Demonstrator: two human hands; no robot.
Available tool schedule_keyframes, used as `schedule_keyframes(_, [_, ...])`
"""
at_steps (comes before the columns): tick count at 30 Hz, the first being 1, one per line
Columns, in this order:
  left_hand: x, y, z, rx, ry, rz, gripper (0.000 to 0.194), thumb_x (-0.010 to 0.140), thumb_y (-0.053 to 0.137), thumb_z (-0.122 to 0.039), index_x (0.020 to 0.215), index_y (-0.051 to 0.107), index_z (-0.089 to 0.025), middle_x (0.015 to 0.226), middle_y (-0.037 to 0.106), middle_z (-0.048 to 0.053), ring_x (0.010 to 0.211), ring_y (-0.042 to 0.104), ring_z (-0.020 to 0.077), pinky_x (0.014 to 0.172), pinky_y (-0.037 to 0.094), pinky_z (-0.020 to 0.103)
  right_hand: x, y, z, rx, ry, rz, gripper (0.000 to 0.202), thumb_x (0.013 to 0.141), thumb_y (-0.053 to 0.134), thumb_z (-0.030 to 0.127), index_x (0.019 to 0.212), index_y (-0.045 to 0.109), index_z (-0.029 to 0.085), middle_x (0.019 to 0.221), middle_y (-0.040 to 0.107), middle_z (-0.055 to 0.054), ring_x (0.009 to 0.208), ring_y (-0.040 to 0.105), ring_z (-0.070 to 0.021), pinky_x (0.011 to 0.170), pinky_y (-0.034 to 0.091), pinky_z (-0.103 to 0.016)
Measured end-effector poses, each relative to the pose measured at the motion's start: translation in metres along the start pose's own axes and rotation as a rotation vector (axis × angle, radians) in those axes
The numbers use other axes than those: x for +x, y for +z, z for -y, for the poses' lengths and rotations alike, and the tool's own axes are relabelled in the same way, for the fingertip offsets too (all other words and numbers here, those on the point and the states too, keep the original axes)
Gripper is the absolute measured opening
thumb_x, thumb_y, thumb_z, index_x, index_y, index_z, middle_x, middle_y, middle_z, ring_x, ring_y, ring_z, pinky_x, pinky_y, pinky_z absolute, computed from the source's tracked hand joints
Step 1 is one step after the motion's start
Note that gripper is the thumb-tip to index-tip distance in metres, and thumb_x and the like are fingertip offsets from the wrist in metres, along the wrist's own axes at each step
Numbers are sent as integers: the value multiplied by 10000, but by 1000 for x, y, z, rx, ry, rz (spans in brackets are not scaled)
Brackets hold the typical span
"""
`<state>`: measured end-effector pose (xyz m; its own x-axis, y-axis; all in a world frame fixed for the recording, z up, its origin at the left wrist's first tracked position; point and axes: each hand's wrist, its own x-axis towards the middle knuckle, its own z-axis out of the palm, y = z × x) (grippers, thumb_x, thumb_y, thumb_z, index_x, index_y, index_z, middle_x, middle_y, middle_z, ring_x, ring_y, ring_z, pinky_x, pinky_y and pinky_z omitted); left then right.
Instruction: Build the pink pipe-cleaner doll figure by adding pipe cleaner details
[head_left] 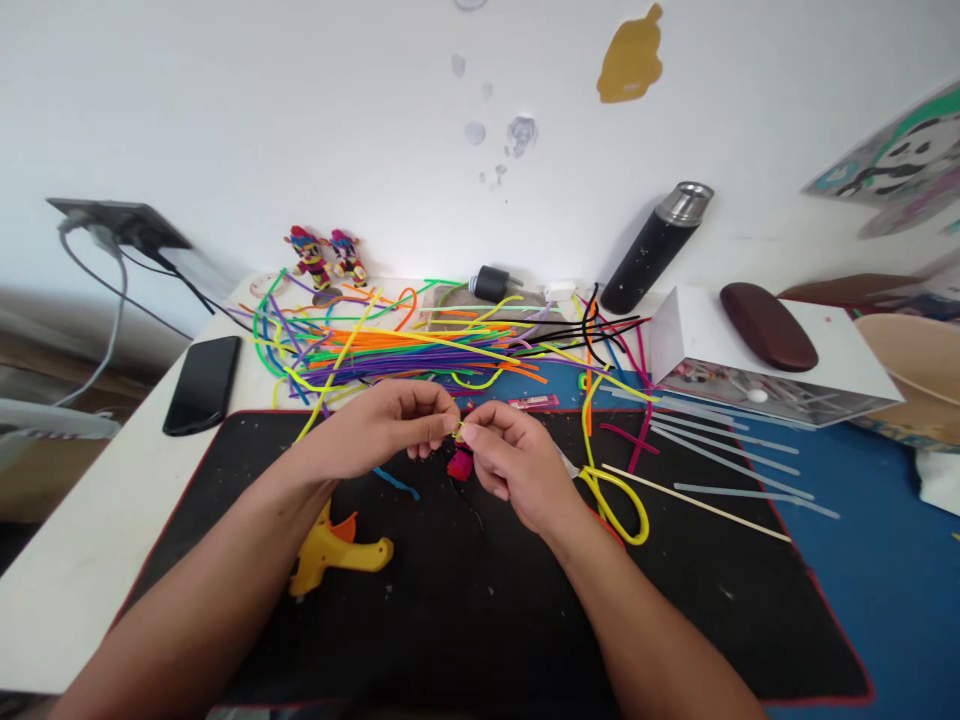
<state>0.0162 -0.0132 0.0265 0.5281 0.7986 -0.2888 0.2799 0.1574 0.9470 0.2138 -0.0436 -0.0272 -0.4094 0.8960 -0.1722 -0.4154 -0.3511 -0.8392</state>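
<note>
Over the black mat (pixel 480 620), my left hand (pixel 409 425) and my right hand (pixel 510 450) meet at the fingertips. Both are closed in a pinch on a short yellow-green pipe cleaner (pixel 459 430); the fingers cover most of it. Just beneath them sits a small magenta and red fuzzy piece (pixel 460 464), partly hidden by my hands. A short blue pipe cleaner (pixel 396 482) lies near my left wrist. Under my left forearm is a yellow glue gun (pixel 337 553) with an orange trigger. Scissors with yellow handles (pixel 637 530) rest beside my right hand.
Behind the mat spreads a pile of coloured pipe cleaners (pixel 420 355). A phone (pixel 202 385) lies left. Clear glue sticks (pixel 739 460) and a thin wooden stick (pixel 697 503) lie right. A black thermos (pixel 652 255), a white box (pixel 840 350) and two small figures (pixel 309 262) stand behind.
</note>
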Motion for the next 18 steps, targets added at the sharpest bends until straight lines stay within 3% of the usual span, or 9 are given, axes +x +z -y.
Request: schedule_keyframes(18, [-1,3,-5,34,-3,-29,234,911,692,-395,841,662,-174,696,608,-26,627,551,122,574,433,226,1,0,-1,12,45,-2,284,858,823,408,826,643,191,494,380,134,371,254,-36,355,202,-172])
